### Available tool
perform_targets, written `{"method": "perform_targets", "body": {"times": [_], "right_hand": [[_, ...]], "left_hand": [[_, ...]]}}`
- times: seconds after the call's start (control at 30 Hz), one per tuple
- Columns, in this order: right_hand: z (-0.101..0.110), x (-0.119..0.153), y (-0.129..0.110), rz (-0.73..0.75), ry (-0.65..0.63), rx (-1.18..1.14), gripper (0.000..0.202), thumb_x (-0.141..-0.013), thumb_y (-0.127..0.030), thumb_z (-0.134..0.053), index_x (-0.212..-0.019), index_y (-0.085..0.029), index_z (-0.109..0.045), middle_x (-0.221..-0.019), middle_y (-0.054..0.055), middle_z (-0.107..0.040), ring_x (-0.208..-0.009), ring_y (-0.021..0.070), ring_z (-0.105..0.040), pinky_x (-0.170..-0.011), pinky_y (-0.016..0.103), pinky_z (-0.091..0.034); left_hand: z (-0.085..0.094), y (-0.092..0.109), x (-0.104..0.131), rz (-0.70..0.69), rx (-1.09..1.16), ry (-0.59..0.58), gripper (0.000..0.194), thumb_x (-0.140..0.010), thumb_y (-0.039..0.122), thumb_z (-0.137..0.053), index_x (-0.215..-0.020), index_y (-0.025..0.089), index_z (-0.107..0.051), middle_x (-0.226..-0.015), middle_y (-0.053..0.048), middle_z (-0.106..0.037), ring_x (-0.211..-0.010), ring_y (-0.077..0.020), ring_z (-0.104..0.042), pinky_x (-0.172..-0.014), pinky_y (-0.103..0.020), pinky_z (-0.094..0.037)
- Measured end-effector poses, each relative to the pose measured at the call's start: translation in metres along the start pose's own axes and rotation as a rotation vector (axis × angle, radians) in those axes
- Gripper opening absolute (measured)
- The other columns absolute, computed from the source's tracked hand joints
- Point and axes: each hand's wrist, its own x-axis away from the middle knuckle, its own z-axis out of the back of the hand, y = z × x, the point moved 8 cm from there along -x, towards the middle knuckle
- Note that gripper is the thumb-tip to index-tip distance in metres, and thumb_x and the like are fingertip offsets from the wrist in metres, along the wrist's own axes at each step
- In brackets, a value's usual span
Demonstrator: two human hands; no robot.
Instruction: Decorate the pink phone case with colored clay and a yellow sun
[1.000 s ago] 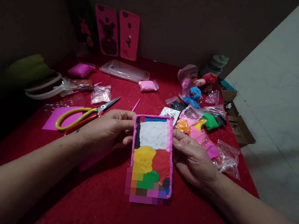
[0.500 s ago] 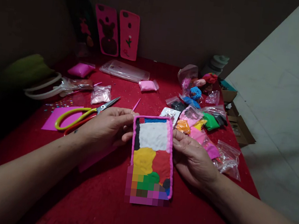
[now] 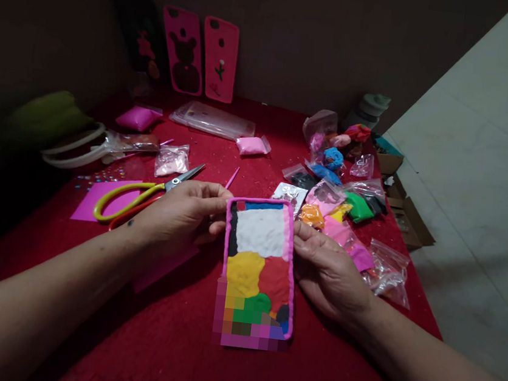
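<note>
Panel, the piece in hand, was held upright or slightly tilted over the near half of the tabletop, about midway between its left and right edges. Both hands had a narrow pinch on it: the left hand held the upper left side, the right hand the upper right. Whether its bottom end touched the tabletop, I could not tell.

Much seemed done. White, yellow, red, green, black and blue clay covered all of the face that showed, and a pink rim ran whole along the top and right sides. The lower left corner was blurred out, so its finish could not be judged. The white patch looked slightly lumpy; whether smoothing was left was unclear.

Beyond the left wrist lay scissors, partly over a pink sheet. Clay bags were heaped along the right edge. Farther back, a clear case lay flat with no clay visible on it, and towards the far left corner stood a bear case and a flower case, both decorated.
</note>
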Motion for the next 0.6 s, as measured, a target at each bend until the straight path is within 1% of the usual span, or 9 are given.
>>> {"method": "perform_targets", "body": {"times": [0.1,0.17,0.43,0.6], "right_hand": [[0.0008,-0.0005,0.0001,0.001,0.007,0.004,0.018,-0.086,-0.015,-0.061,-0.099,-0.019,-0.072,-0.092,0.005,-0.075,-0.087,0.018,-0.07,-0.091,0.035,-0.051],[0.0009,-0.0012,-0.0005,0.004,0.011,0.01,0.017,-0.085,-0.015,-0.061,-0.097,-0.019,-0.073,-0.091,0.004,-0.075,-0.086,0.0177,-0.07,-0.091,0.035,-0.051],[0.0023,0.001,0.0004,-0.01,0.031,0.026,0.015,-0.083,-0.017,-0.064,-0.096,-0.019,-0.071,-0.086,0.004,-0.075,-0.083,0.0178,-0.069,-0.088,0.035,-0.051],[0.0041,0.0005,0.0014,-0.013,0.062,0.054,0.012,-0.085,-0.019,-0.063,-0.094,-0.019,-0.07,-0.087,0.003,-0.073,-0.078,0.0162,-0.067,-0.083,0.032,-0.051]], "left_hand": [[-0.0011,-0.0007,-0.0009,0.015,-0.012,-0.022,0.01,-0.085,0.017,-0.06,-0.075,0.015,-0.06,-0.043,0.003,-0.046,-0.037,-0.0055,-0.033,-0.037,-0.019,-0.016],[-0.0011,-0.0007,-0.0012,0.018,0.0,-0.033,0.01,-0.087,0.018,-0.057,-0.078,0.015,-0.061,-0.045,0.003,-0.047,-0.037,-0.0057,-0.035,-0.037,-0.018,-0.017],[0.0013,-0.0037,-0.0061,0.01,0.0,-0.067,0.018,-0.087,0.023,-0.059,-0.071,0.015,-0.06,-0.047,0.004,-0.048,-0.037,-0.0048,-0.033,-0.036,-0.019,-0.016],[-0.0018,-0.004,-0.002,0.02,-0.01,-0.074,0.018,-0.086,0.026,-0.063,-0.072,0.015,-0.06,-0.05,0.004,-0.048,-0.04,-0.0036,-0.031,-0.04,-0.019,-0.018]]}}
